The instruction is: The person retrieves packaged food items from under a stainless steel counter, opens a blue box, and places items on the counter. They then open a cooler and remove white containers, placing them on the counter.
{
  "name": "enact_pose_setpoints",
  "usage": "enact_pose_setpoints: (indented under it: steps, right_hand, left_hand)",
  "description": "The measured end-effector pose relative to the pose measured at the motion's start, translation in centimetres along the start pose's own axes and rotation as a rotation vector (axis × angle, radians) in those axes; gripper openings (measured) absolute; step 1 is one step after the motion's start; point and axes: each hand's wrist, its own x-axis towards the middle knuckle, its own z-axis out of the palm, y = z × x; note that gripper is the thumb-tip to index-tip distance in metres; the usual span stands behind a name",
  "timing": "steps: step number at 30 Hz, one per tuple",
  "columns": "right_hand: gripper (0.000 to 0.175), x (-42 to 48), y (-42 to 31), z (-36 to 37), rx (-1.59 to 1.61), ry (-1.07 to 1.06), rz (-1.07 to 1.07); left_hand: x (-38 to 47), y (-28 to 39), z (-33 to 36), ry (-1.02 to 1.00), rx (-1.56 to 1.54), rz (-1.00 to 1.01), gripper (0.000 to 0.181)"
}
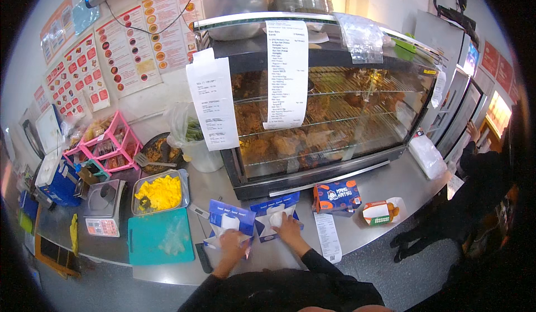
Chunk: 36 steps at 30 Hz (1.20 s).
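Note:
Two blue cardboard food boxes stand open side by side on the steel counter, both with white paper liners. My left hand reaches into the near side of the left box; its fingertips are hidden in the white liner. At the right box, my right hand has its fingers on a small white bundle, whose contents I cannot make out. Close by on the right are a closed blue and orange printed box, a long paper receipt and a paper tray with fried balls.
A glass food warmer rises behind the boxes. To the left are a teal cutting board, a tub of scrambled egg, a scale, a pan and pink racks. Another person stands at far right.

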Motion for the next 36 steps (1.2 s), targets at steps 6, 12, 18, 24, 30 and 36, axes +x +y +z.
enact_pose_setpoints:
  steps: [6, 12, 18, 24, 30, 36]
  right_hand:
    - [0.045, -2.2, -3.5, -1.2, 0.086, -0.023, -0.377]
    - [0.04, -3.6, -7.0, 5.1, 0.196, -0.202, -0.776]
    - [0.046, -4.5, -6.6, 6.3, -0.012, -0.351, -0.592]
    - [0.049, -3.5, -6.4, -3.4, 0.378, -0.598, -0.818]
    - [0.037, -0.3, 6.6, -23.7, 0.678, -0.104, -0.765]
    - [0.034, 13.8, 30.7, -40.5, 0.703, 1.035, 0.172]
  left_hand:
    - [-1.8, -5.9, -3.3, -0.185, -0.078, 0.011, 0.046]
    - [-3.2, -4.7, 0.5, -0.066, 0.022, -0.133, 0.045]
    - [-3.2, -4.1, 1.2, -0.062, 0.083, -0.147, 0.037]
    - [-1.4, -4.5, 0.8, -0.091, -0.111, -0.134, 0.031]
    - [-0.8, -2.6, -0.2, -0.084, -0.092, -0.317, 0.048]
    - [-2.4, -0.2, 1.4, 0.305, 0.245, -0.287, 0.07]
